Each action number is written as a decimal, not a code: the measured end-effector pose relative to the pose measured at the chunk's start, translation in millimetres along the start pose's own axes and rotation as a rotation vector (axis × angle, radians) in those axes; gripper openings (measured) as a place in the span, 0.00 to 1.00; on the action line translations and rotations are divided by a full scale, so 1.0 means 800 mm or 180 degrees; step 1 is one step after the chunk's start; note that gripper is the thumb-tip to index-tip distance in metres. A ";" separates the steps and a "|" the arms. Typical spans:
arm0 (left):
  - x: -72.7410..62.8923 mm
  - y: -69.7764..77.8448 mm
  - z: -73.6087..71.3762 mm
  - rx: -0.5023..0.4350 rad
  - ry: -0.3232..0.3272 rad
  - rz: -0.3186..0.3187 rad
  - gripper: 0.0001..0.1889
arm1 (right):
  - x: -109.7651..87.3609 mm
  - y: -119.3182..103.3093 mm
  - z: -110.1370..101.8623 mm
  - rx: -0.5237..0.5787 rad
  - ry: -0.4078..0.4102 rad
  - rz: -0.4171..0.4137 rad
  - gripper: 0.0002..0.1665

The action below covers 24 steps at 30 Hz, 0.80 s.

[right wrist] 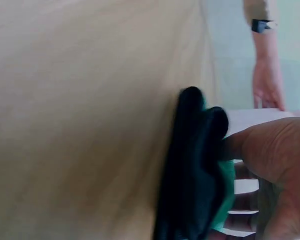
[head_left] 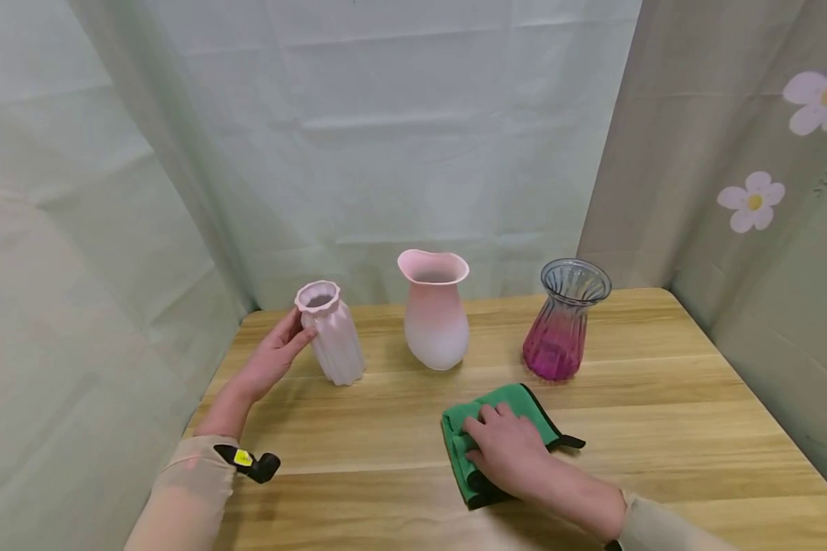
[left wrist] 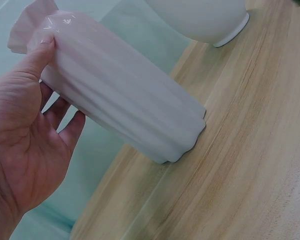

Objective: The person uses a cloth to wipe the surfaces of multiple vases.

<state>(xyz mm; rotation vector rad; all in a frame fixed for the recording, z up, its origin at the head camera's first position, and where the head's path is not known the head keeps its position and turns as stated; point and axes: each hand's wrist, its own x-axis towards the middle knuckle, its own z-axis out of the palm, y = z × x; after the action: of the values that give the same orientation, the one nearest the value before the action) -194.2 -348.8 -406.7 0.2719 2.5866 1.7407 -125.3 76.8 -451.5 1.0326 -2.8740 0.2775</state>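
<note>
At the left of the table, my left hand (head_left: 273,358) holds a pale pink ribbed vase (head_left: 336,344) near its ruffled neck. The left wrist view shows the thumb on the near side of the vase (left wrist: 120,85), the other fingers behind it, and its base at the tabletop. My right hand (head_left: 510,451) grips a folded green towel (head_left: 524,398) with black edging, which lies at the front middle. In the right wrist view the thumb presses against the dark folded edge of the towel (right wrist: 195,165), with fingers partly hidden beyond.
A pink-to-white vase (head_left: 437,329) with a wavy rim stands mid-table. Farther right is a ribbed glass vase (head_left: 558,337), grey above and magenta below. The wooden table (head_left: 696,428) is bordered by hanging pale curtains (head_left: 413,153) at the back and sides.
</note>
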 end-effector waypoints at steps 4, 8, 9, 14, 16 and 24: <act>0.001 -0.001 -0.002 0.0030 0.0014 0.0001 0.37 | 0.000 0.002 0.011 -0.0022 -0.0023 -0.0027 0.22; 0.001 0.000 -0.004 0.0045 0.0047 -0.0030 0.37 | 0.001 0.005 0.013 0.0016 -0.0032 -0.0057 0.24; 0.000 0.000 -0.004 0.0061 0.0047 -0.0033 0.37 | 0.001 0.007 0.013 0.0060 -0.0043 -0.0071 0.24; -0.002 0.003 -0.002 0.0104 0.0068 -0.0084 0.38 | -0.006 0.022 -0.001 0.0507 -0.0023 0.0035 0.24; -0.004 0.003 -0.001 0.0105 0.0087 -0.0125 0.39 | -0.011 0.029 -0.012 0.0658 0.0084 0.0149 0.24; -0.018 0.014 -0.004 0.0153 0.0249 -0.0098 0.42 | -0.034 0.071 -0.055 0.0698 0.0780 0.0328 0.21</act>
<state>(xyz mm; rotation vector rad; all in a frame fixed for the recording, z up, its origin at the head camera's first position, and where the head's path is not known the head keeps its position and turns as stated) -178.4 -349.5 -396.3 0.1669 2.6742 1.7151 -139.9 145.4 -419.9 0.8127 -2.7202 0.6886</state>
